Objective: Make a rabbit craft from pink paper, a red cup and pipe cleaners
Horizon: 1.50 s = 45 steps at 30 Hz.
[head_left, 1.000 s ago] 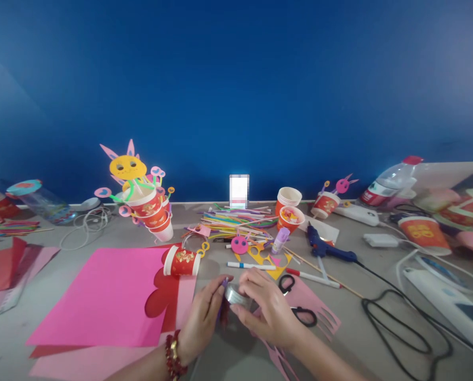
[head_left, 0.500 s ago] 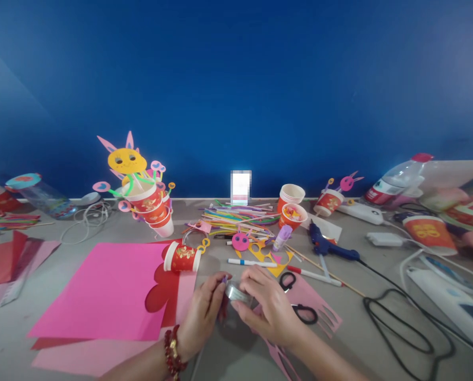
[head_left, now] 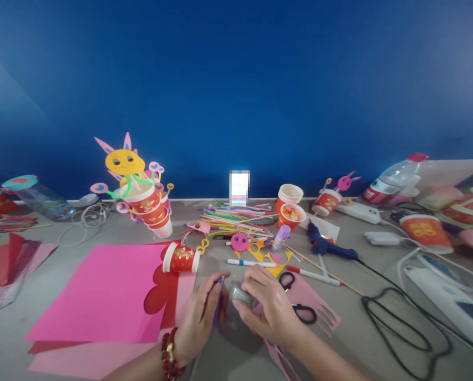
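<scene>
In the lower middle, my left hand (head_left: 200, 312) pinches a thin purple strip (head_left: 219, 299) between thumb and fingers. Just right of it, my right hand (head_left: 266, 307) grips a small clear roll (head_left: 238, 292) that looks like tape. A narrow gap parts the strip from the roll. Beyond my hands lie a blue-and-white marker (head_left: 251, 263) and a red-and-gold paper cup (head_left: 181, 258) on its side. Black-handled scissors (head_left: 305, 313) rest beside my right hand on pink cut paper (head_left: 319, 301).
Pink sheets (head_left: 97, 291) cover the left. Stacked decorated cups (head_left: 143, 203) stand behind them. Pipe cleaners (head_left: 236, 218) lie at the back middle. A blue glue gun (head_left: 324, 246) with a black cord and a plastic bottle (head_left: 391, 180) are on the right.
The purple strip now shows longer in my left hand, which has tilted slightly and moved a little apart from the roll. The whole view has shifted slightly.
</scene>
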Each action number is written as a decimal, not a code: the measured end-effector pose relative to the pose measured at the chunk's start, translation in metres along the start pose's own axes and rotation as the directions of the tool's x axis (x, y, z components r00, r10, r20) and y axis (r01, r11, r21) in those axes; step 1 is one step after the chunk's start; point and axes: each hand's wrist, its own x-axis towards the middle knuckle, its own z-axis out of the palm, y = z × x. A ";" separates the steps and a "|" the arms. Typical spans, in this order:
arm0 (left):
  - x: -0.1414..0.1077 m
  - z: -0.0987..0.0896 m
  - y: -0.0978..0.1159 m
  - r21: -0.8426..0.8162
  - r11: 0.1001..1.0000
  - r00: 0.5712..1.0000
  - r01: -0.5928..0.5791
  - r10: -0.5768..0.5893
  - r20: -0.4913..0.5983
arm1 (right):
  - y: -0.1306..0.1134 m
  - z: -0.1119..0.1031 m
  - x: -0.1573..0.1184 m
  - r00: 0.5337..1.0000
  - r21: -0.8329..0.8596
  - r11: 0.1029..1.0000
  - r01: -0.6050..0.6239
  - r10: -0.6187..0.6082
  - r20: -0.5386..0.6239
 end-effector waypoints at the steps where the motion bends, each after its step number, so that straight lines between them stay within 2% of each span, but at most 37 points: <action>1: 0.001 0.000 0.000 -0.036 0.999 1.000 0.010 -0.010 -0.006 | 0.000 0.000 0.000 1.000 0.004 1.000 -0.001 0.001 0.003; 7: 0.007 0.004 -0.007 -0.278 0.958 0.997 0.073 -0.072 0.016 | 0.000 0.000 0.001 1.000 -0.004 1.000 -0.002 0.002 -0.008; 14: 0.013 0.002 -0.002 -0.404 0.899 0.982 0.171 -0.189 -0.005 | -0.002 0.000 0.000 1.000 -0.022 1.000 -0.004 0.004 0.016; 19: 0.013 -0.003 -0.001 -0.526 0.808 0.959 0.266 -0.278 0.057 | -0.002 0.001 0.002 1.000 -0.026 1.000 0.000 0.001 0.023; 25: 0.013 -0.003 -0.004 -0.565 0.777 0.954 0.278 -0.291 0.070 | -0.001 0.001 0.002 1.000 -0.045 0.999 0.005 -0.005 0.008; 32: 0.018 -0.010 0.003 -0.565 0.727 0.921 0.390 -0.305 0.242 | 0.000 -0.001 0.003 1.000 -0.052 0.999 -0.001 0.000 -0.019; 41: 0.016 -0.011 0.004 -0.576 0.757 0.948 0.309 -0.293 0.123 | -0.001 -0.004 0.005 0.999 -0.031 0.999 -0.037 0.037 -0.014; 45: 0.016 -0.012 0.003 -0.585 0.733 0.937 0.346 -0.299 0.179 | 0.000 -0.003 0.005 0.999 -0.015 0.999 -0.042 0.042 0.002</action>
